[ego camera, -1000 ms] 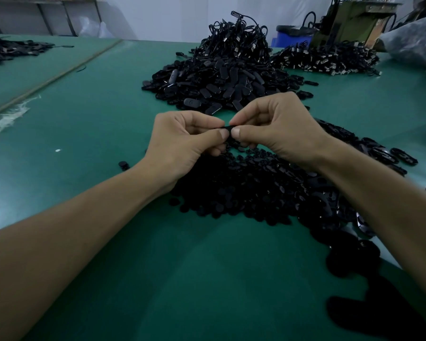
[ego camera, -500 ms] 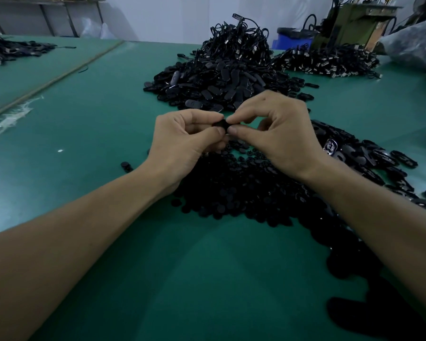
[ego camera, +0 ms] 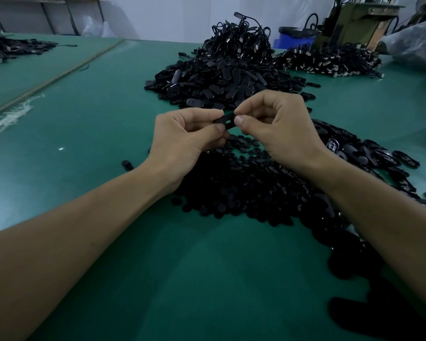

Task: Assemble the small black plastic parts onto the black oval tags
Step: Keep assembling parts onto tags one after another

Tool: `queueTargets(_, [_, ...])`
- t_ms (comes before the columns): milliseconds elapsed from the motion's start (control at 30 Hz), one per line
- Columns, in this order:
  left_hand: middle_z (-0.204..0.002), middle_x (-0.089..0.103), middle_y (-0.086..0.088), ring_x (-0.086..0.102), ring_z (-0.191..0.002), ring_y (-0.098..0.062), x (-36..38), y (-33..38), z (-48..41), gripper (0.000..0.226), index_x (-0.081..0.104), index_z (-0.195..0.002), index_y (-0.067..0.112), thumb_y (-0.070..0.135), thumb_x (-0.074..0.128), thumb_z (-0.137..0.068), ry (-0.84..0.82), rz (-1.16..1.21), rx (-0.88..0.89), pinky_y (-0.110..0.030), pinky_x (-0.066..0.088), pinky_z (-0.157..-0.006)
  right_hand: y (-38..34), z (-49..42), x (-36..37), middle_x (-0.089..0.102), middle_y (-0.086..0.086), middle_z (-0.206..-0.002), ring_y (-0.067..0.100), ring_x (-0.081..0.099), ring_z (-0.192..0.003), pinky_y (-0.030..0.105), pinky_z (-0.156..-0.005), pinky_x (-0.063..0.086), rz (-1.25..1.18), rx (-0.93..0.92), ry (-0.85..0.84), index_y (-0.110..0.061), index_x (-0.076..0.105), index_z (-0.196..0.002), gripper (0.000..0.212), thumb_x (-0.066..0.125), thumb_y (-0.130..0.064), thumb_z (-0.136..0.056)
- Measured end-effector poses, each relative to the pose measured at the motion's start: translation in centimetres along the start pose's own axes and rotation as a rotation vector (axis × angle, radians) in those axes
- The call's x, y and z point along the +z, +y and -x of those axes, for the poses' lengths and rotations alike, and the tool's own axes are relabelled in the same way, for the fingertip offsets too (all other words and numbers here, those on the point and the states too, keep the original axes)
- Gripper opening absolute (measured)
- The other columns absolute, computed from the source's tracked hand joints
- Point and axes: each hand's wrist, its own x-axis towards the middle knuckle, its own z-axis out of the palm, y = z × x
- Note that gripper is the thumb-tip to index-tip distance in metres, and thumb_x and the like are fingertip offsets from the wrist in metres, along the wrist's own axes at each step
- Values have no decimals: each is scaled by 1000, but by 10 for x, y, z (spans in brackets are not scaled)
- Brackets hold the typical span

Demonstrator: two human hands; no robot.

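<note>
Above the middle of the green table (ego camera: 89, 134) the left hand (ego camera: 182, 136) and the right hand (ego camera: 278, 129) each pinch one end of a single black oval tag (ego camera: 228, 120) between thumb and forefinger, holding it tilted and clear of the surface. Whether a small part already sits on it I cannot tell. Under the hands lies a heap of small black plastic parts (ego camera: 244, 190) spreading toward the table's right edge, and a larger pile of oval tags (ego camera: 221, 80) sits toward the far edge
</note>
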Motion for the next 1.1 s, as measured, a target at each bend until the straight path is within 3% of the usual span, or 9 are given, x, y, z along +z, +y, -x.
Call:
queueTargets(467, [-74,76,-4,72,-68,-16,0,1,1,19,74,-91,12,-6,74,-84,-10,-23,16,-22,58,-69,-10,5,8,73,-4,-83,8,70,-79,30,-79,58,56,27,-12,-16,74,-94,6,71,-12,-90])
queueTargets(700, [-75,77,-6,73,-69,-16,0,0,0,21,75,-87,14,-6,74,-84,-13,-9,0,-22,58,-70,-9,6,10,72,-6,-76,4,69,-71,17,-68,54,45,26,46,-20,71,-86,8,76,-14,-86])
queueTargets(933, [-75,76,-4,72,-68,-14,1,0,-1,16,71,-91,10,-6,71,-87,-27,7,4,-20,56,-67,-9,7,9,73,-11,-82,-2,68,-76,12,-72,52,12,-8,28,-16,78,-93,9,76,-10,-87])
queueTargets(1100, [-73,75,-3,71,-66,-12,0,-2,-2,13,70,-91,8,-4,71,-88,-10,3,17,-18,54,-62,-9,7,9,67,-12,-89,8,63,-81,24,-76,54,31,-39,-3,-28,77,-91,18,76,-11,-86])
